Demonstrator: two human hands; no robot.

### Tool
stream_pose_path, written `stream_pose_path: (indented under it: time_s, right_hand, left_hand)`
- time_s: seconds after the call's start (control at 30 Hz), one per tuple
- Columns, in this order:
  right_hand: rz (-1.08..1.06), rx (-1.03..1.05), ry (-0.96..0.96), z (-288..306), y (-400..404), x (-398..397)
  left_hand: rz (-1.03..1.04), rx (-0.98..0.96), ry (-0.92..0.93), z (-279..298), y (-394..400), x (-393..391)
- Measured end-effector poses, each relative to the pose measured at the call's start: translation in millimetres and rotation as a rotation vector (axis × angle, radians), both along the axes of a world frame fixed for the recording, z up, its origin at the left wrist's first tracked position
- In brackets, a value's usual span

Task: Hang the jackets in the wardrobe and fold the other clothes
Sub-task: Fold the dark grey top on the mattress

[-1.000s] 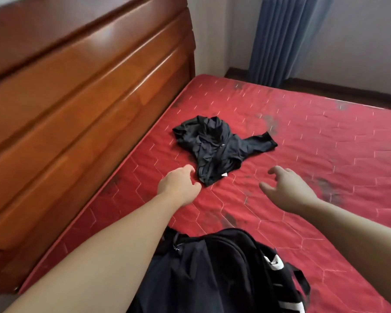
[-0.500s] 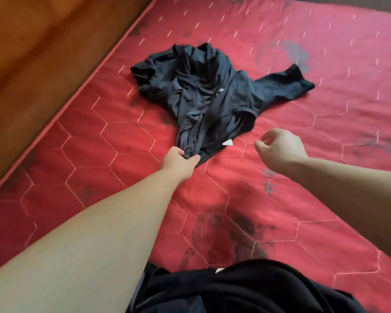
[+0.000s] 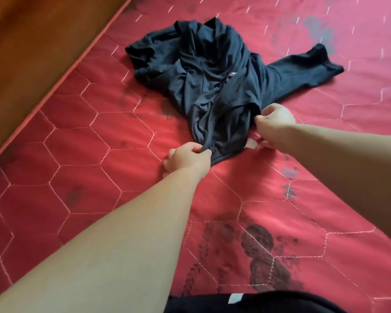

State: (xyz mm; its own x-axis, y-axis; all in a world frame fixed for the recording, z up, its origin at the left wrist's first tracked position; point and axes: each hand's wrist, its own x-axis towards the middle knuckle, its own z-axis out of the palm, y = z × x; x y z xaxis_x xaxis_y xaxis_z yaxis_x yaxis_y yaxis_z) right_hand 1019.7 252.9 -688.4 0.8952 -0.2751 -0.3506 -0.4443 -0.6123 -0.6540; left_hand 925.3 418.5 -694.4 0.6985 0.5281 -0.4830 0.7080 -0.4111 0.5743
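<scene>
Right at the near edge of the bed lies a black cloth (image 3: pixel 269 303) with a small white tag on it. Only its top shows, so I cannot tell what kind of clothing it is.

The bed has a red mattress (image 3: pixel 99 136) with thin pale lines sewn into six-sided shapes. It has dark smudges and a faded dark flower print close to the near edge. More grey marks sit near the far right corner.

Two bare arms reach out over the mattress from the near edge. The left hand (image 3: pixel 187 159) has its fingers (image 3: pixel 196 148) curled and pinching the bottom hem of a dark shirt (image 3: pixel 212 82). The right hand (image 3: pixel 275 129) is just beside it on the right. It pinches the shirt's edge too, with thumb and fingers pressed onto the cloth. A small white tag peeks out under that hand.

The dark shirt lies crumpled in the middle of the mattress, nearer the far left edge. One sleeve sticks out flat to the right. A tiny logo shows on the chest. Nothing covers the shirt but the two hands at its near end.

Along the left edge of the mattress runs a brown wooden bed board (image 3: pixel 32 53), touching the red piping.
</scene>
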Motion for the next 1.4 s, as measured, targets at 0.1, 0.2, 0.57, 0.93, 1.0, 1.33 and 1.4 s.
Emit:
stream_pose_path:
  time_s: [0.1, 0.2, 0.57, 0.93, 1.0, 1.33, 1.4]
  right_hand:
    - [0.084, -0.119, -0.075, 4, -8, -17]
    - [0.162, -0.168, -0.187, 18, -14, -47]
    - [-0.036, 0.087, -0.075, 90, -67, -192]
    - [0.064, 0.321, -0.143, 280, -116, -248]
    - [0.114, 0.282, -0.203, 324, -123, -251]
    - [0.181, 0.185, -0.204, 486, -180, -321]
    - [0.215, -0.116, -0.184, 497, -208, -343]
  left_hand:
    - [-0.049, -0.178, -0.072, 4, 9, -8]
    - [-0.072, -0.336, -0.150, 16, 24, -17]
    - [-0.008, -0.384, -0.129, 83, 13, -120]
    - [-0.347, -0.740, -0.407, 382, -142, -115]
    - [-0.386, -0.771, -0.454, 438, -160, -127]
    - [-0.598, -0.844, -0.520, 633, -225, -209]
    - [-0.647, -0.883, -0.518, 653, -233, -219]
